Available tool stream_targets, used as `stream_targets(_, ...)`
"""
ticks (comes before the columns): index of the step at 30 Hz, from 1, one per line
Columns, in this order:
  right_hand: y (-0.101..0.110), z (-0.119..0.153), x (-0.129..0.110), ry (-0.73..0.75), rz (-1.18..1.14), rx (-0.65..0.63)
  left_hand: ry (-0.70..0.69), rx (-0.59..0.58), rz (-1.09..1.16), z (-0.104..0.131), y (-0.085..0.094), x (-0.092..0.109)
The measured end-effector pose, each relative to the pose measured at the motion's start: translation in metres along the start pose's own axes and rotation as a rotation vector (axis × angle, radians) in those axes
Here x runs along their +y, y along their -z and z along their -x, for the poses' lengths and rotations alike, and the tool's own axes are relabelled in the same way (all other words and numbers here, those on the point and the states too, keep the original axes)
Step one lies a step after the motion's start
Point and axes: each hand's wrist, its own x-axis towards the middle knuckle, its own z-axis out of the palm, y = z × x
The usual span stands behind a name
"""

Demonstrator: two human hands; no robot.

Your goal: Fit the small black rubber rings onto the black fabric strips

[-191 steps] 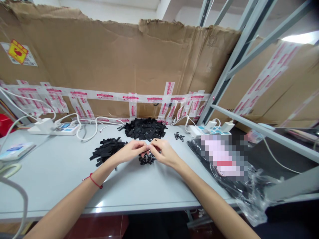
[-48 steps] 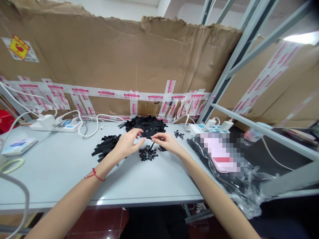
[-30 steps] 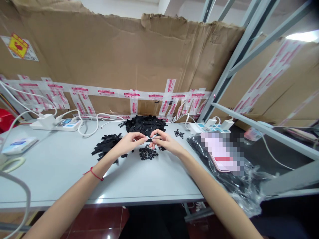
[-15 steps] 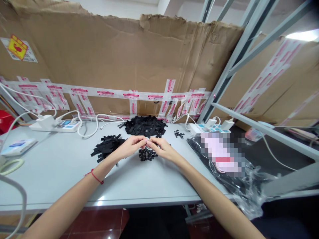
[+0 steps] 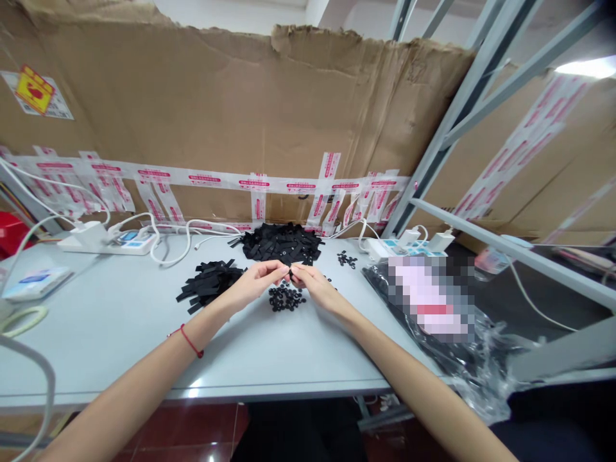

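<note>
Forearms: the left forearm (image 5: 129,391) slants in from lower left, the right forearm (image 5: 409,366) from lower right, both crossing the front edge of the worktop (image 5: 269,366) and converging ahead.
Left wrist: ringed by a red cord bracelet (image 5: 191,340).
Ring pile (image 5: 286,299): loose black parts on the worktop, just nearer than the joined fingertips.
Left hand (image 5: 262,280): back upward, thumb and forefinger reaching inward.
Right hand (image 5: 314,283): roughly mirrors it, thumb toward the other thumb.
Fingers: both sets pinch one small black piece (image 5: 290,273), mostly covered, its shape unclear.
Strip pile (image 5: 206,284): black, beside the left hand's outer side.
Rear heap (image 5: 282,242): more black strips, beyond both hands.
Backdrop: taped cardboard (image 5: 226,115) behind the worktop.
</note>
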Motion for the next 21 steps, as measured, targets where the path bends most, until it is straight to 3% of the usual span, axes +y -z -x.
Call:
stream_targets(6, 0.006, -0.005, 0.004, -0.069, -0.154, 0.010, 0.025, -0.019, 0.088, -0.002, 0.001, -0.008)
stream_targets(9, 0.012, -0.004, -0.003, -0.066, 0.079, 0.033, 0.092, -0.046, 0.058, -0.004, 0.003, -0.013)
stream_targets(13, 0.014, -0.001, -0.008, -0.103, 0.374, -0.051, 0.198, -0.105, -0.102, -0.005, 0.005, -0.016)
stream_targets(21, 0.014, -0.002, -0.001, -0.156, 0.476, -0.131, 0.185, -0.197, -0.234, -0.001, 0.003, -0.007)
